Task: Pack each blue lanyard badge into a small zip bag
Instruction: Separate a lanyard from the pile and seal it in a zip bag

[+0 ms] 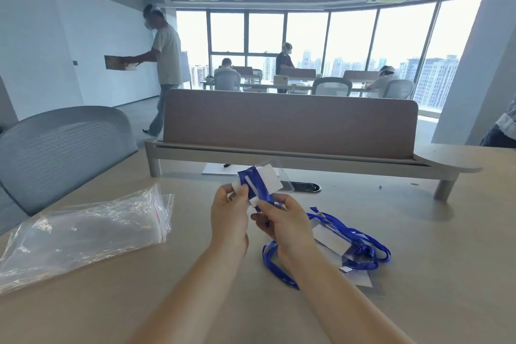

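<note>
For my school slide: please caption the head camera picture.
The left hand and right hand hold a lanyard-wrapped badge over the table, between zip bags and more lanyards.

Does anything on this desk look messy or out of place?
Only the blue lanyards, lying in a tangled heap on the table beside the right hand, straps looped over their badge holders. Nothing looks spilled or broken.
</note>
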